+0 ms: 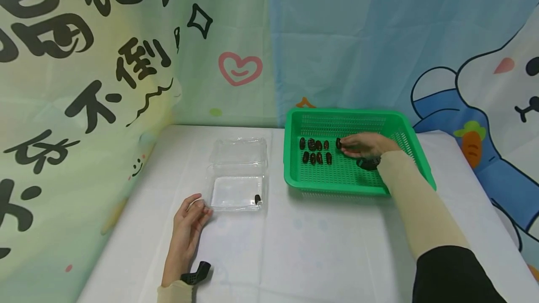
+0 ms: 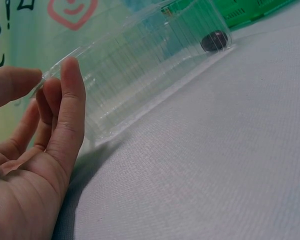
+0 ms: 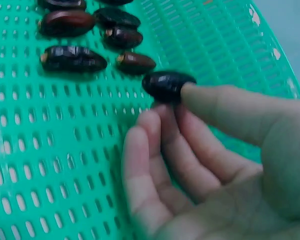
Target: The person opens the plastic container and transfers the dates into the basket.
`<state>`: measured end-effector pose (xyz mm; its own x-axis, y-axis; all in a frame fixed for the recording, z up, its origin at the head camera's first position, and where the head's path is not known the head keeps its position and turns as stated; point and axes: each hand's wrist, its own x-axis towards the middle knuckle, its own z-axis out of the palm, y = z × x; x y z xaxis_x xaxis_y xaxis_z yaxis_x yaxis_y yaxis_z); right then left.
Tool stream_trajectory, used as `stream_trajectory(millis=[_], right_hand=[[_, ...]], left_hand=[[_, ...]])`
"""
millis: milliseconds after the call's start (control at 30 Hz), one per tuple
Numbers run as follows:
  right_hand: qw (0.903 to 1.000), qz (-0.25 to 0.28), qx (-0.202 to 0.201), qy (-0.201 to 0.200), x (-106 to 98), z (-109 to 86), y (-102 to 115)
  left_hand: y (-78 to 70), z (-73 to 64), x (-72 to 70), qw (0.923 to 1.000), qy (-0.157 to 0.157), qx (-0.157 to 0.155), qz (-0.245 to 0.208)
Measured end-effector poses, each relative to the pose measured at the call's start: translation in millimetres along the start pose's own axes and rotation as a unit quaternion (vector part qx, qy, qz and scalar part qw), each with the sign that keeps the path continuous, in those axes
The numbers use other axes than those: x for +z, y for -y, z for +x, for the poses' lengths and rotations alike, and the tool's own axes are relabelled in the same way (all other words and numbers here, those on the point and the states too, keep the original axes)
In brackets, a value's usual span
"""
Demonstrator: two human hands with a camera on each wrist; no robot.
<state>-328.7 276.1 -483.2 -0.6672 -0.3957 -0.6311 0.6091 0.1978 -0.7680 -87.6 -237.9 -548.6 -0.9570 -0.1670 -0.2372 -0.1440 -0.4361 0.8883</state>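
Observation:
Between thumb and fingertips, my right hand (image 1: 365, 145) pinches a dark, wrinkled date (image 3: 166, 86) inside the green basket (image 1: 349, 185). Several more dates (image 3: 72, 59) lie in two rows to its left on the basket floor. Further left on the table, a clear plastic clamshell box (image 1: 237, 190) stands with its lid (image 1: 239, 149) folded back. One date (image 2: 214, 41) sits in the box's near right corner. My left hand (image 1: 190, 228) holds the box's near left corner, thumb and fingers at its rim in the left wrist view.
A white cloth (image 1: 311, 251) covers the table. Behind it hangs a printed curtain (image 1: 353, 36), close to the basket's back rim. Each wrist wears a black camera mount (image 1: 197, 274).

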Motion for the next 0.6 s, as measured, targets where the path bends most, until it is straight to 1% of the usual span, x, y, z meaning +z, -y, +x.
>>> stream_trajectory(millis=[133,233,367,500,600], right_hand=[[0.9989,-0.04,0.008,-0.022,7.1,-0.7,3.9],[0.997,-0.059,0.019,-0.048,13.4,-0.1,6.7],[0.9938,-0.076,0.024,-0.078,17.4,2.4,7.4],[0.9901,-0.109,0.014,-0.087,19.6,3.0,6.4],[0.9833,-0.152,-0.004,-0.1,25.8,2.3,6.8]], left_hand=[[-0.4,0.3,0.6,1.0,-0.006,-0.004,0.004],[-0.5,0.9,0.8,0.9999,-0.008,-0.01,0.006],[-0.2,0.7,0.5,1.0,-0.003,-0.006,0.005],[0.3,0.5,-0.1,1.0,0.0,-0.001,0.005],[-0.2,1.0,-0.7,1.0,-0.001,-0.001,0.007]])
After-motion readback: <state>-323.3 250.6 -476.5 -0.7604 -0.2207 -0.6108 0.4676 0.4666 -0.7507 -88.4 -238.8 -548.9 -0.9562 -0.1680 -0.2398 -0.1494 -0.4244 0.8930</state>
